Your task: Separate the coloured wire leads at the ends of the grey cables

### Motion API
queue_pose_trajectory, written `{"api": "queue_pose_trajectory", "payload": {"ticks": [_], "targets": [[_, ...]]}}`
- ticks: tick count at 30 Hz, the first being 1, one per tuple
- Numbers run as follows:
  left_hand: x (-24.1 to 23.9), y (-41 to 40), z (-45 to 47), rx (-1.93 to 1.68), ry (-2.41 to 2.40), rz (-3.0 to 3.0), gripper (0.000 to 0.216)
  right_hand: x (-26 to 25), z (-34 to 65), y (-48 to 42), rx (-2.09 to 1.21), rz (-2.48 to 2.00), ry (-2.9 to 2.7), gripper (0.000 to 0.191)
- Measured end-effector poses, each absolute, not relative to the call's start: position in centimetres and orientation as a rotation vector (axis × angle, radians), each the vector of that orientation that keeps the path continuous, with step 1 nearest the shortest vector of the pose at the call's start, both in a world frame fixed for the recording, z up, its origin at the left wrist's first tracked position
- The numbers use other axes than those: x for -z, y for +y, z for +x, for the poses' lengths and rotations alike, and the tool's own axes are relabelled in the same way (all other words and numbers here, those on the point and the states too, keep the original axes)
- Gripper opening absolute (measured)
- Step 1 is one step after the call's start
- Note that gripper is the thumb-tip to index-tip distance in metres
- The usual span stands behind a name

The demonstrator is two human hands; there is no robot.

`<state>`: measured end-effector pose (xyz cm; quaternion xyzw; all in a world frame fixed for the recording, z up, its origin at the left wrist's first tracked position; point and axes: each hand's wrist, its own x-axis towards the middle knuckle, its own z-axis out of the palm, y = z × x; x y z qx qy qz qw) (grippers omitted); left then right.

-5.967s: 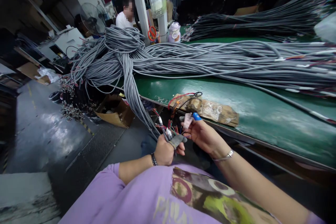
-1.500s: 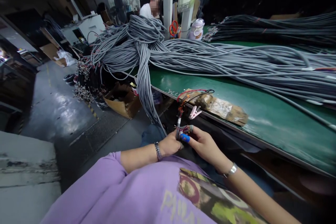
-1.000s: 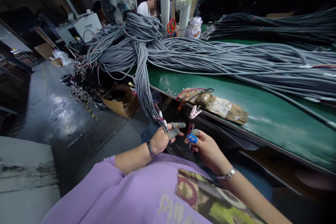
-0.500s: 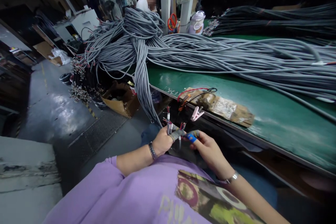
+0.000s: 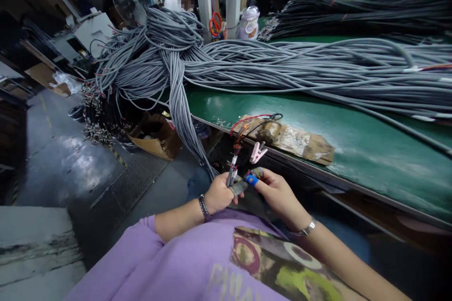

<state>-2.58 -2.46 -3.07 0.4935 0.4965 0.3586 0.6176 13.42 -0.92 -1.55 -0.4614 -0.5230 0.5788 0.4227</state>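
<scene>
Just off the bench edge, my left hand [image 5: 219, 193] is closed around grey cables [image 5: 231, 176], whose white-banded ends with thin coloured wires stick up above the thumb. My right hand [image 5: 270, 187] meets it fingertip to fingertip, the thumb wrapped in blue tape and pinched against a taped finger at the wire ends. Small coloured wire tips show at that pinch; their detail is hidden by the fingers. From the bench a bundle of grey cables [image 5: 176, 84] hangs down behind my left hand. A pink clip [image 5: 258, 152] sits at the bench edge above my hands.
Long grey cables [image 5: 268, 66] cover the back of the green bench [image 5: 374, 136]. A taped cardboard strip [image 5: 296, 143] with red and black leads lies along its front edge. An open cardboard box [image 5: 155, 143] stands on the floor. Another person [image 5: 176, 0] is behind the cables.
The camera view has shifted slightly, so the scene slides left. The wire ends now bunch closer to my left thumb, and both hands stay together with the right fingers still pinched.
</scene>
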Motion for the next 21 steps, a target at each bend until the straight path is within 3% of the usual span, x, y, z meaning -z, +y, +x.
{"api": "queue_pose_trajectory", "payload": {"ticks": [8,15,21], "targets": [[1.8,-2.5,-3.0,-0.660,1.033,1.110,0.048,1.2,13.7,0.0,-1.760,-1.084,-1.291,0.040],[2.7,-2.3,-2.8,-0.935,1.065,0.844,0.044,2.4,13.5,-0.7,-1.656,-1.135,-1.106,0.040],[2.5,-2.1,-2.5,-0.959,1.117,0.814,0.045,2.2,13.7,-0.9,-1.575,-1.167,-1.187,0.040]]}}
